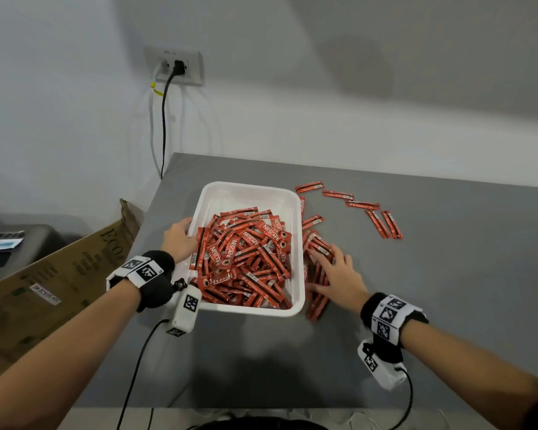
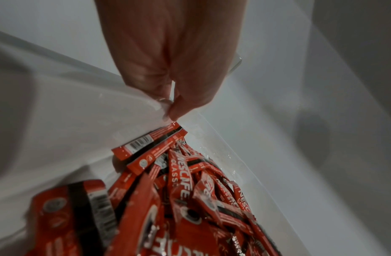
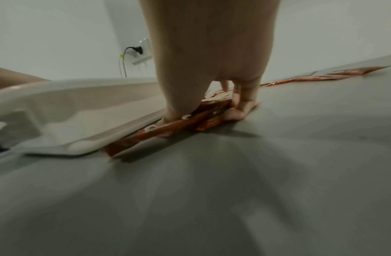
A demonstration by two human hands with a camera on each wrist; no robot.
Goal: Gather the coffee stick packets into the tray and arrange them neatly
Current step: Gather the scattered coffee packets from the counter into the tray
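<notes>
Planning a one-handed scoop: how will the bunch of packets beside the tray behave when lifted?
The packets under the right hand look thin and glossy, so probably light and slippery. They lie loose, so some may slide out. Long and narrow, each probably flexes.

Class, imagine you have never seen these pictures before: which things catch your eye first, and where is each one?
First, the white tray in the middle of the grey table, heaped with a jumble of red coffee stick packets. The left hand grips the tray's left rim, while the right hand lies spread on a loose bunch of packets beside its right edge. A few stray packets lie further right.
</notes>
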